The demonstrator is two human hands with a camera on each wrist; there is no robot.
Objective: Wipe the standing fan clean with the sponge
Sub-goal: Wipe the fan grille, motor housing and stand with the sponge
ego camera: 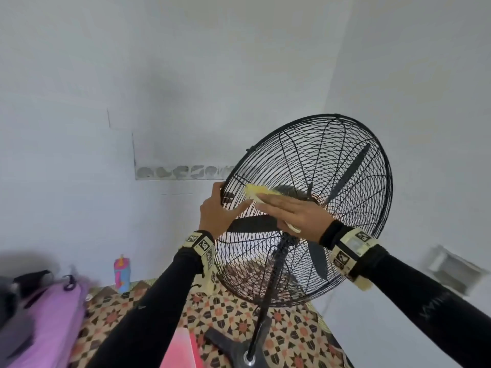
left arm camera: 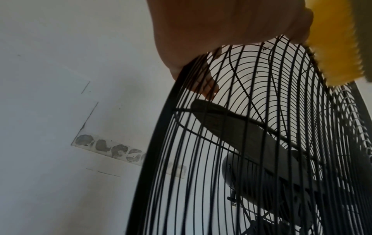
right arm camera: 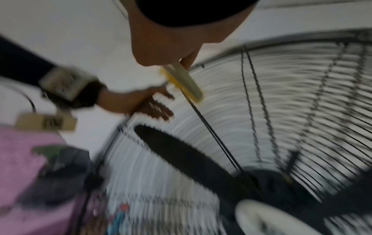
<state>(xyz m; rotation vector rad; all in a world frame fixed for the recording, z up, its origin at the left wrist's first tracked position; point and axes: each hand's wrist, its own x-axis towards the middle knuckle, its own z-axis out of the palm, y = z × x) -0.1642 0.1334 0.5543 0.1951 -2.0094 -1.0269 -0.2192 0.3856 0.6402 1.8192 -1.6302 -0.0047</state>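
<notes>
While the left hand (ego camera: 215,211) grips the black wire standing fan's (ego camera: 332,197) left rim, the right hand (ego camera: 295,213) presses the yellow sponge (ego camera: 256,191) flat-fingered against its grille.

no words or numbers can be read; the wristbands (ego camera: 203,244) carry only square coded markers, perhaps tags.

The standing fan (ego camera: 305,208) has a thin black wire cage, looks like painted metal, pretty matt, and the blades (ego camera: 255,223) behind it are dark matt plastic by the look. The sponge (ego camera: 259,191) is yellow and fuzzy-edged with a smooth pale backing. Wall (ego camera: 106,75) is flat white paint with grey scuffed patches left of centre. Floor (ego camera: 292,333) at the bottom is patterned tile, slightly shiny. Pink cloth (ego camera: 53,314) lower left looks soft. Sleeves (ego camera: 148,314) are black stretchy fabric.
</notes>
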